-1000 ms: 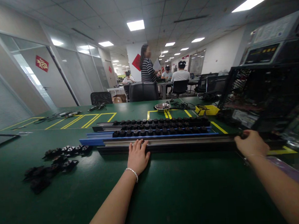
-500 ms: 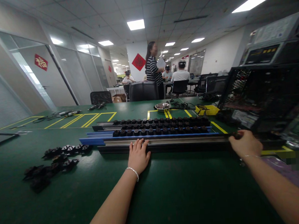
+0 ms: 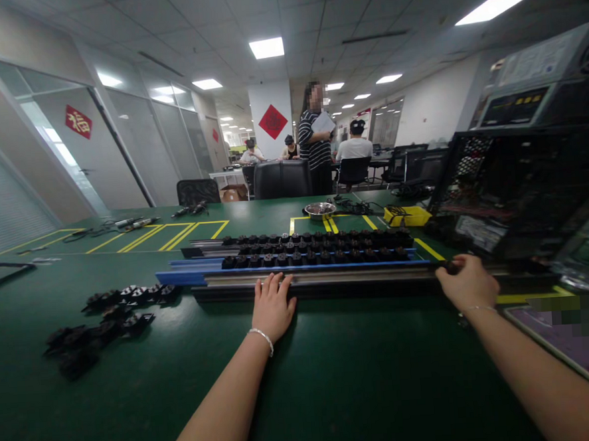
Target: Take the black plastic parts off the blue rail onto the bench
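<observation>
A long grey-and-black rail (image 3: 358, 284) lies crosswise in front of me on the green table. My left hand (image 3: 274, 308) rests on it, fingers spread over its top. At its right end my right hand (image 3: 471, 284) is closed, thumb and fingers pinching a small black part (image 3: 451, 267), mostly hidden by the fingers. Directly behind lies a blue rail (image 3: 178, 278), and rows of small black parts (image 3: 317, 258) sit along the rails there. Similar loose black parts (image 3: 102, 332) are gathered in a heap left of my left hand.
A metal bowl (image 3: 320, 209) and a yellow tray (image 3: 407, 216) stand beyond the rails, with dark cables (image 3: 356, 207) between them. Black computer equipment (image 3: 531, 179) rises on the right. Tools (image 3: 138, 223) lie far left. A standing person (image 3: 314, 139) holds papers in the background.
My right hand has moved left along the rail with the black part in its fingers. My left hand has stayed in place. The standing person has shifted right.
</observation>
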{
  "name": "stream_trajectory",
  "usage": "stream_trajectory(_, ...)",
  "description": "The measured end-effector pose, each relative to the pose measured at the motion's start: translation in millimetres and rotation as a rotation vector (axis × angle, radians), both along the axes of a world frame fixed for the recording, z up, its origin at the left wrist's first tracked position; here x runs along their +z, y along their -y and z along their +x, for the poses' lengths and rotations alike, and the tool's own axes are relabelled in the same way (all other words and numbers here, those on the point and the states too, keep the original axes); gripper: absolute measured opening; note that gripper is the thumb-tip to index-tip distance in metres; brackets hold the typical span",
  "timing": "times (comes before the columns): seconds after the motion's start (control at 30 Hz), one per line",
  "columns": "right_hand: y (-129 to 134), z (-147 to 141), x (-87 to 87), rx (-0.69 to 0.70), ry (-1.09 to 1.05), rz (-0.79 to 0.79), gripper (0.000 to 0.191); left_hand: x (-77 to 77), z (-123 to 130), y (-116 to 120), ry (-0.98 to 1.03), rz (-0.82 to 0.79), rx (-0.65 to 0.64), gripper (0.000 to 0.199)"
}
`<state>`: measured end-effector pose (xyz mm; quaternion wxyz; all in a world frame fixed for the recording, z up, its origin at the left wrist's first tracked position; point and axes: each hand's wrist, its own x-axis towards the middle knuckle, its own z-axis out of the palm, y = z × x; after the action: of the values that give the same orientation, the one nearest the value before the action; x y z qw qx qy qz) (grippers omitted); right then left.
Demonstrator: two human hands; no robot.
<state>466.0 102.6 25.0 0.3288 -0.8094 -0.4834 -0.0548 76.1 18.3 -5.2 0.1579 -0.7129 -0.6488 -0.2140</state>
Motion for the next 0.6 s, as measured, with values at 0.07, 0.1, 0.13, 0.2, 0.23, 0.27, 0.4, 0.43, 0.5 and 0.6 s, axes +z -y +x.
stream_trajectory(0.07,0,-2,-0.6,0.002,0.008,-0.003,0.041,0.3,0,0,-0.005,-0.002,-0.001,0.046)
stream_trajectory(0.1,0,-2,-0.7,0.003,0.012,-0.005,0.042,0.5,-1,0,-0.007,-0.004,-0.002,0.046)
stream_trajectory(0.13,-1,-2,-0.7,0.005,0.014,-0.006,0.042,0.6,-1,0,-0.008,-0.007,-0.003,0.045)
stream_trajectory(0.2,0,-2,-0.2,0.008,0.010,-0.006,0.042,0.8,-1,0,-0.006,-0.014,-0.001,0.045)
stream_trajectory(0.23,0,-2,0.2,0.010,0.005,-0.004,0.042,0.8,-1,-1,-0.003,-0.017,0.003,0.044)
stream_trajectory(0.27,0,-3,0.4,0.012,0.000,-0.001,0.043,0.8,-1,-1,0.002,-0.018,0.009,0.044)
stream_trajectory(0.4,1,-5,-0.9,0.040,-0.010,0.020,0.043,0.5,2,-3,0.026,-0.013,0.043,0.042)
stream_trajectory(0.43,1,-6,-1.8,0.050,-0.008,0.029,0.043,0.6,2,-3,0.030,-0.011,0.046,0.042)
stream_trajectory(0.5,0,-10,-3.9,0.063,0.000,0.053,0.043,1.0,3,-3,0.035,-0.008,0.038,0.041)
stream_trajectory(0.6,0,-17,-6.3,0.075,0.012,0.090,0.042,1.8,3,-3,0.038,-0.004,0.025,0.041)
